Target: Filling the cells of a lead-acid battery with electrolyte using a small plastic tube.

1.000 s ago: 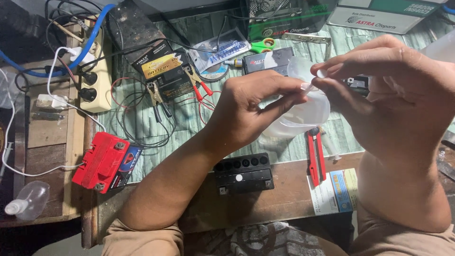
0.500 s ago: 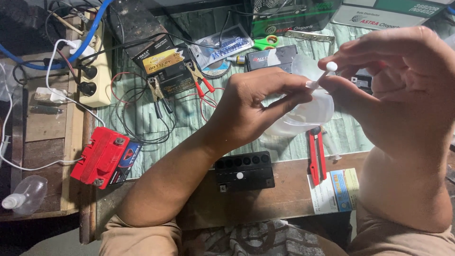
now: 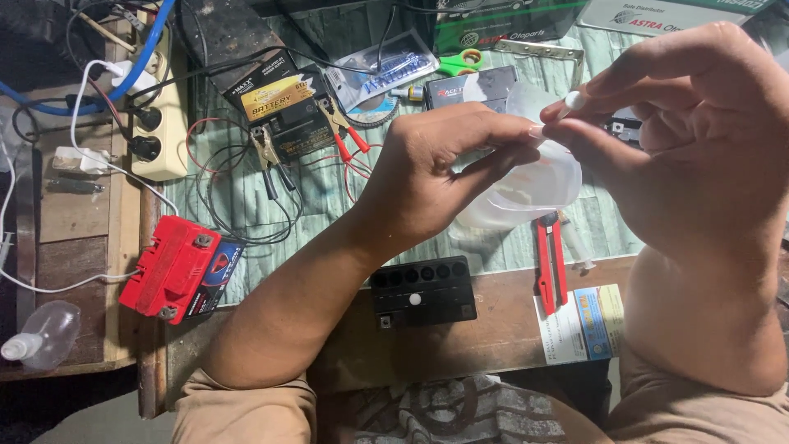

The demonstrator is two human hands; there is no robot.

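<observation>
Clear plastic squeeze bottle (image 3: 526, 185): translucent, soft-walled, held up above the table (image 3: 493, 329) between both hands, tilted with its nozzle end toward the upper right. Its lower body shows below the fingers; the upper part is largely hidden.

Small white cap or nozzle tip (image 3: 573, 101): pinched at the bottle's upper end; which of the two it is cannot be told at this size.

Left hand (image 3: 427, 177): closed around the bottle's neck, thumb and fingertips meeting those of the other hand.

Right hand (image 3: 699, 140): fingers narrowed to a pinch on the white tip, palm above the bottle.

Black battery with a row of round filler holes (image 3: 422, 289): on the bare wooden edge of the table, just below the left forearm.

Red utility knife (image 3: 549, 263): lying lengthwise just below the bottle.

Printed leaflet (image 3: 579, 325): beside the knife, at the table's front edge.

Red battery (image 3: 171, 267): left, lying at an angle, a white lead touching its side.

Black battery with clamps (image 3: 283, 115): farther back, crocodile clips on its terminals.

Cream power strip (image 3: 160, 107): far left, plugs inserted.

Green-handled scissors (image 3: 460, 60): at the back.
</observation>
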